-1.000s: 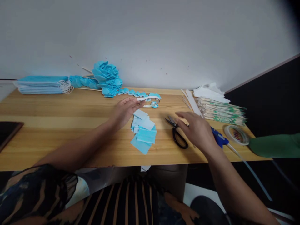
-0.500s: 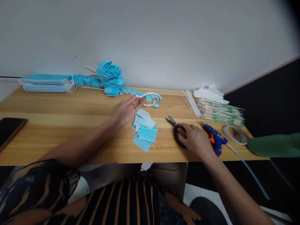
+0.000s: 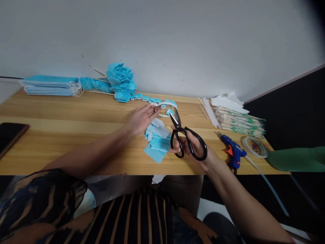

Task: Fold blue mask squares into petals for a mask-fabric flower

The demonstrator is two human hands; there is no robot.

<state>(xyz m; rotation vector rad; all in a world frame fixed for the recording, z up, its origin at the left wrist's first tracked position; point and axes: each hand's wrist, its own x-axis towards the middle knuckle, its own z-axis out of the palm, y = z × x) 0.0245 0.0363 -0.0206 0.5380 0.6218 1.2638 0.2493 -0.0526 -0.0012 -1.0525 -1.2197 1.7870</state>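
Head view, looking down on a wooden table [image 3: 76, 113] set against a plain grey wall [image 3: 162, 37] with a few small dark specks, and bordered at right by a dark panel [image 3: 297, 105]. Along the back lie stacked blue masks [image 3: 48, 85], a bunch of blue flowers [image 3: 120, 81] with pale sticks and a row of small folded pieces [image 3: 145, 98]; a phone [image 3: 11, 135] rests at the left edge. At right are white strips [image 3: 210, 112], bundled sticks [image 3: 240, 122], a glue gun [image 3: 236, 153] and a tape roll [image 3: 245, 144]. My left hand [image 3: 142, 119] is palm up, fingers extended close together, pinching a white ring [image 3: 166, 103] at their tips; the exact placing of the thumb I cannot tell. My right hand [image 3: 188, 147] has its fingers curled around the handles of the black scissors [image 3: 178, 129], whose parted blades reach the near right side of the ring; whether they touch it I cannot tell. Loose blue pieces [image 3: 159, 144] lie on the table between my hands. Half a second earlier the scissors lay on the table under my right hand; now they are raised and moved leftward, toward the ring. Green print on the stick wrapping and coloured marks inside the tape roll are too small to read.
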